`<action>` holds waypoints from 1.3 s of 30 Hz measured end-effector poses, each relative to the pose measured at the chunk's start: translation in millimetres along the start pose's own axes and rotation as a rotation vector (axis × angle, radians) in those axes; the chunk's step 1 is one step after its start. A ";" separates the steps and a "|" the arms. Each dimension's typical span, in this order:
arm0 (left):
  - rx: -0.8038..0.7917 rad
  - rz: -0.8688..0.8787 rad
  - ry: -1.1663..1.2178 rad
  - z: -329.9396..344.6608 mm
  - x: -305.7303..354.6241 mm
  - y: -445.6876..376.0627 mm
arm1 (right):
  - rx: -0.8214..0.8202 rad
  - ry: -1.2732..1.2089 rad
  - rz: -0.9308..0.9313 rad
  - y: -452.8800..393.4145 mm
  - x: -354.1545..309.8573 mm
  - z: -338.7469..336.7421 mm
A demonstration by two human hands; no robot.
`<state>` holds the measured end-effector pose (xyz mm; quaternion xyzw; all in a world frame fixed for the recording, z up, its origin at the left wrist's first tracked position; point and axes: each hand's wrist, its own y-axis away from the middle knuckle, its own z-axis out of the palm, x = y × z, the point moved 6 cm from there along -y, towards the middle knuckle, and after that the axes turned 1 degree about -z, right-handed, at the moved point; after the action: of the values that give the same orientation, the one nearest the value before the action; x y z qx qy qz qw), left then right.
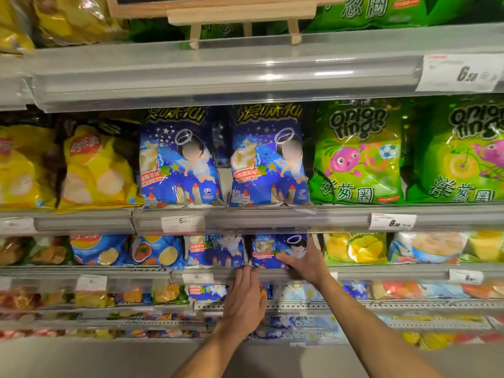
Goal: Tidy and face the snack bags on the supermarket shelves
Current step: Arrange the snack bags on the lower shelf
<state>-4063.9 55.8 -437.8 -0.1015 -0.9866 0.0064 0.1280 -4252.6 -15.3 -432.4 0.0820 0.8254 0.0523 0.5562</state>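
A small blue snack bag [268,248] with an angel picture stands on the third shelf down. My right hand [306,261] grips its lower right side, thumb across the front. My left hand [244,298] reaches up with straight fingers, the fingertips touching the bag's lower left corner at the shelf edge. A matching blue bag [215,251] stands just left of it. Two larger blue bags [180,159] [268,159] of the same kind face forward on the shelf above.
Yellow chip bags [95,170] sit left of the large blue bags and green onion-ring bags [357,156] sit right. Blue chip bags [101,249] and yellow-blue bags [357,246] flank the hands' shelf. Price tags [182,223] line the rails. A wooden easel sign [240,15] stands on top.
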 end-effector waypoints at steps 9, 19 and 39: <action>0.111 -0.148 0.173 -12.7 11.7 -5.3 | 0.106 -0.015 -0.067 31.3 9.3 -24.8; 0.214 -0.349 0.809 17.0 121.1 -6.5 | 0.319 -0.165 0.001 84.0 67.9 -149.2; 0.311 -0.408 1.017 60.6 376.9 -66.4 | 0.574 -0.018 0.011 84.5 181.0 -492.3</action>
<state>-4449.2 67.6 -399.2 0.1208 -0.7880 0.0772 0.5987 -4768.9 105.1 -396.9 0.2410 0.8010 -0.1814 0.5171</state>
